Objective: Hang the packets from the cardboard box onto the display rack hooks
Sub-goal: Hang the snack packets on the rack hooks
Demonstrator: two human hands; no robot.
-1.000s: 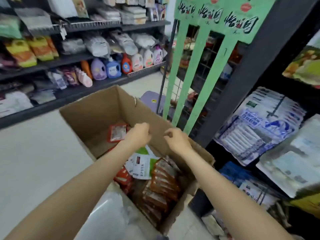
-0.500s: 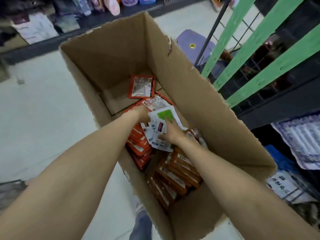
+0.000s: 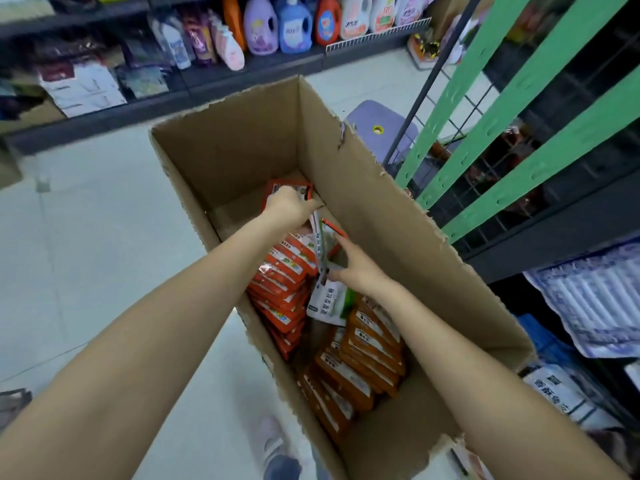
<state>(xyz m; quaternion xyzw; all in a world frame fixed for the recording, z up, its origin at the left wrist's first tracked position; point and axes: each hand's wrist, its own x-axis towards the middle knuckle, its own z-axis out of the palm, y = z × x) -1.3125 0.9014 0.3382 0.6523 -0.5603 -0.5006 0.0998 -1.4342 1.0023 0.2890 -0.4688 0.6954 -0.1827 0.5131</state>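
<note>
An open cardboard box (image 3: 398,216) stands on the floor, holding stacks of red-orange packets (image 3: 287,271), darker orange packets (image 3: 360,358) and white-and-green packets (image 3: 330,301). Both my hands are inside the box. My left hand (image 3: 289,206) is curled at the top edge of upright white-and-green packets (image 3: 320,237), over a lone red packet (image 3: 301,188) lying at the box's far end. My right hand (image 3: 353,266) pinches the same upright packets lower down. The green display rack (image 3: 485,109) with its wire grid rises just right of the box.
Shelves with detergent bottles (image 3: 294,26) and bagged goods line the far side of the tiled aisle. A purple stool (image 3: 381,129) stands behind the box. Dark shelving with hanging packs (image 3: 595,299) fills the right. My shoe (image 3: 273,445) is at the box's near left.
The view has dropped from the rack into the box. Both hands went down from the rim among the packets; the white-and-green packets now stand lifted between my hands.
</note>
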